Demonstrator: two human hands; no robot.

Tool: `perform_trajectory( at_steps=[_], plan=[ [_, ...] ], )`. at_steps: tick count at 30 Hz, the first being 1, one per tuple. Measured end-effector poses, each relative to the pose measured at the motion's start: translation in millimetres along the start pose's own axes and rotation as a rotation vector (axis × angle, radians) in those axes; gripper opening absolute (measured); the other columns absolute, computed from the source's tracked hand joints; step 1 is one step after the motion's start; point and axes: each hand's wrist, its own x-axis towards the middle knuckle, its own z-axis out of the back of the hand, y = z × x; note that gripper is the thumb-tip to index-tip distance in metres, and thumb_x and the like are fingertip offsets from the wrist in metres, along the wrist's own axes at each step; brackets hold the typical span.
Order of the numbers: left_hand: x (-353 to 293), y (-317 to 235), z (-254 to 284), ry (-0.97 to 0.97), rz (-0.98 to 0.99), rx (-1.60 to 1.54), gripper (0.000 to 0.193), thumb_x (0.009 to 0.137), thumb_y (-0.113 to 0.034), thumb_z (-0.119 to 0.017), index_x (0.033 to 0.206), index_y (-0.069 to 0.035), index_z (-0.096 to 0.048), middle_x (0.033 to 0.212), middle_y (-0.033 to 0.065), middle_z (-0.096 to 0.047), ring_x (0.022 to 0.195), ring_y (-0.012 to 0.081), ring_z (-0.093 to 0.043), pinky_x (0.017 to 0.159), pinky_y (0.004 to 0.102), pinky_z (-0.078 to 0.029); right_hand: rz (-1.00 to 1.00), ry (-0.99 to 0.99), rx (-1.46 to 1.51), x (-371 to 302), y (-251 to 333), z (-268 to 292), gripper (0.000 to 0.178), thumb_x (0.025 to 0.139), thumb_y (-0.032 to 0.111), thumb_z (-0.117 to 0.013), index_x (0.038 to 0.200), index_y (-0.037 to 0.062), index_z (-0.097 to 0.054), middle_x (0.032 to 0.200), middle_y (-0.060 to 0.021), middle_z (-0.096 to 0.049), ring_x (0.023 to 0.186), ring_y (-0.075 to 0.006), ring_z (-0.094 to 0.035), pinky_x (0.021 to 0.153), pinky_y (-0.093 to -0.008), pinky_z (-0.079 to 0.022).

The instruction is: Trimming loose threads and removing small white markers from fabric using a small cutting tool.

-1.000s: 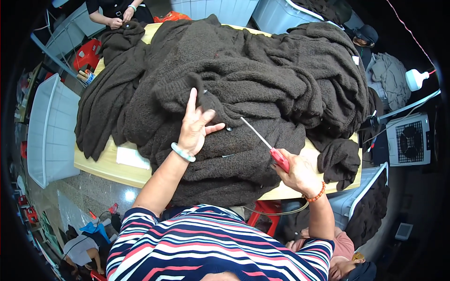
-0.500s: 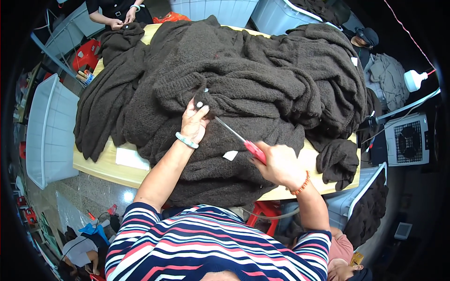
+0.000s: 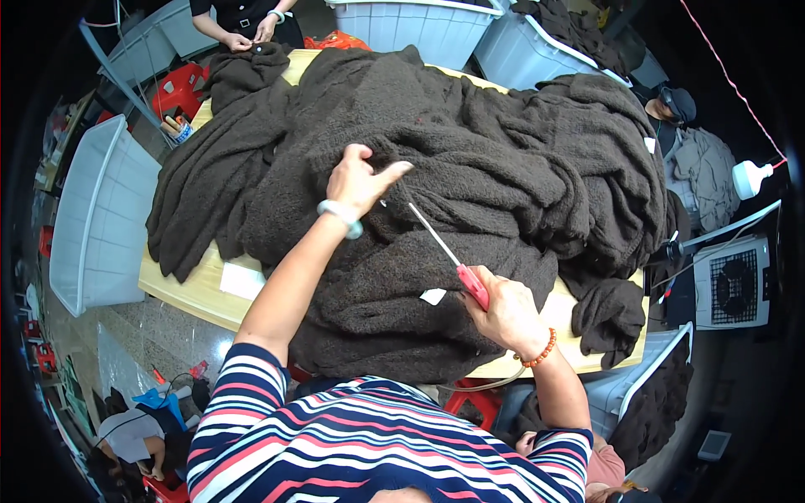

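Note:
A heap of dark brown knitted garments (image 3: 369,109) spreads over the table. Above its middle is my left hand (image 3: 359,180), thumb stretched out and fingers apart, with nothing seen in it. A small white spot shows on the knit beside that hand; its kind is too small to tell. My right hand (image 3: 510,312) grips the pink-red handle of a slim tool (image 3: 472,283) with a long thin metal shaft. The tool's tip points up and left, close to the knit near my left hand. A white tag (image 3: 433,296) lies on the fabric left of my right hand.
The wooden table (image 3: 189,293) has a white paper (image 3: 241,281) at its near left edge. Grey bins (image 3: 96,222) stand around it. Across the table, a person's hands (image 3: 251,38) work on brown knit. A white bulb (image 3: 750,178) hangs at the right.
My left hand has let go of the piece of knit with the white spots and moved slightly up, its fingers spreading. My right hand still holds the tool. The whole view has shifted a little.

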Motion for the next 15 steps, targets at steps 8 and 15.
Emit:
perform_trajectory(
  at_steps=[8,15],
  plan=[
    [13,48,-38,0.072,-0.073,-0.41,0.026,0.085,-0.017,-0.072,0.103,0.0,-0.066,0.09,0.0117,-0.072,0.085,0.0246,-0.069,0.077,0.0349,-0.054,-0.032,-0.045,-0.016,0,-6,-1,0.03,0.088,0.022,-0.067,0.113,0.0085,-0.059,0.075,-0.0211,-0.065,0.074,-0.0408,-0.066,0.068,-0.0473,-0.052],
    [-26,60,-11,0.276,0.149,-1.372,0.023,0.093,-0.002,-0.063,0.115,-0.001,-0.063,0.109,0.0066,-0.069,0.098,0.016,-0.066,0.092,0.0307,-0.051,-0.001,0.055,-0.12,19,13,2,0.027,0.086,0.025,-0.067,0.106,0.0088,-0.06,0.07,-0.0201,-0.064,0.069,-0.0421,-0.065,0.065,-0.0494,-0.052]
  ],
)
